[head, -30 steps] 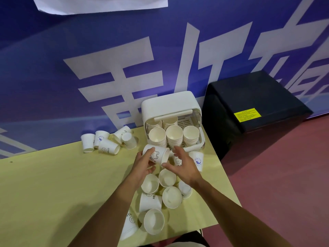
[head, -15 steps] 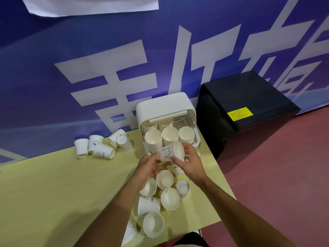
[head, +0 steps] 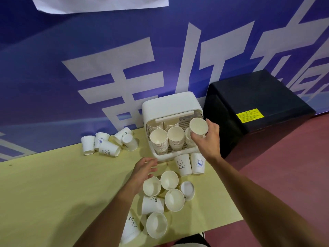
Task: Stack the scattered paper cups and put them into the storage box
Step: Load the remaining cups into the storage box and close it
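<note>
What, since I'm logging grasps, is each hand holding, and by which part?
The right hand grips one paper cup round its side wall, below the rim, at the storage box. The left hand holds nothing.

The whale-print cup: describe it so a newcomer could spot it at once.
Find the white storage box at the far edge of the yellow table. Two printed cups sit just before its front lip. The whale-print cup is the right one; its neighbour reads HELLO.

Black cabinet [head: 256,104] with yellow label [head: 249,115] beside yellow table [head: 53,193].
</note>
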`<state>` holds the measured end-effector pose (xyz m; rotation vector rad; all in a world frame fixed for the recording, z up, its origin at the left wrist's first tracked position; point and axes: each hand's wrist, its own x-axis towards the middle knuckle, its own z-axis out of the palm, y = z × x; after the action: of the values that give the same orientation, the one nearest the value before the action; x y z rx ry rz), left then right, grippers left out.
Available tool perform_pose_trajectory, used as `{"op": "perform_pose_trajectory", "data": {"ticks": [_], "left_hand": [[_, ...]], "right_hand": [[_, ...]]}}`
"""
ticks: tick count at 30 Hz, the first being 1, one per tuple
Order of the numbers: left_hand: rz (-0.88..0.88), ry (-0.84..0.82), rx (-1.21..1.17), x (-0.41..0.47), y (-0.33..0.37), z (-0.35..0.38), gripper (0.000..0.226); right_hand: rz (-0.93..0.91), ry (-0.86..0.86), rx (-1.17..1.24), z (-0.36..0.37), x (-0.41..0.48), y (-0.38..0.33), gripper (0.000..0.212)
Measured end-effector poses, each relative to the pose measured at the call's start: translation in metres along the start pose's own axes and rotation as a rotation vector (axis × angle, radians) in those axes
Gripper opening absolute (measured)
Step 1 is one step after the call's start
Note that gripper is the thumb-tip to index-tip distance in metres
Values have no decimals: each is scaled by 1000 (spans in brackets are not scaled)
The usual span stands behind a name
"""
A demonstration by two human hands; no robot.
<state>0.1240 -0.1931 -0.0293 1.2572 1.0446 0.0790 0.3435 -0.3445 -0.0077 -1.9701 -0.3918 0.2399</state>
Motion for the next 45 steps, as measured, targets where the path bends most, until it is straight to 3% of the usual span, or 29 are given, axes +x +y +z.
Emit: {"op": "perform_pose_trajectory", "data": {"ticks": [3,10,16,18,21,25,30,37,41,45], "left_hand": [[0,28,23,0,-2,-5,28],[47,112,201,0,-11,-13,26],[30,15,346,-5,-22,-22,25],[20,-41,386,-8,-28,-26,27],[2,-118,430,-11,-37,-29,43],[15,-171,623,-12,-47,-31,83],[87,-171,837,-7,-58,-25,108],[192,-103,861,-3,-69,-21,93],[178,-43,718,-2,-62,-25,96],[156,16,635,0,-47,-29,80]], "right_hand": [[-33,-12,-29,4,3,4,72],[-16,-118,-191,10,6,14,79],[-78,-6,-247,14,-20,19,70],[-136,-59,-231,21,-42,25,63],[-162,-256,-229,35,-77,39,58],[-147,-513,-350,56,-106,46,77],[-177,-653,-549,75,-124,51,89],[-206,-590,-611,87,-126,55,83],[-194,-455,-465,75,-118,44,77],[-167,-269,-307,48,-94,31,79]]}}
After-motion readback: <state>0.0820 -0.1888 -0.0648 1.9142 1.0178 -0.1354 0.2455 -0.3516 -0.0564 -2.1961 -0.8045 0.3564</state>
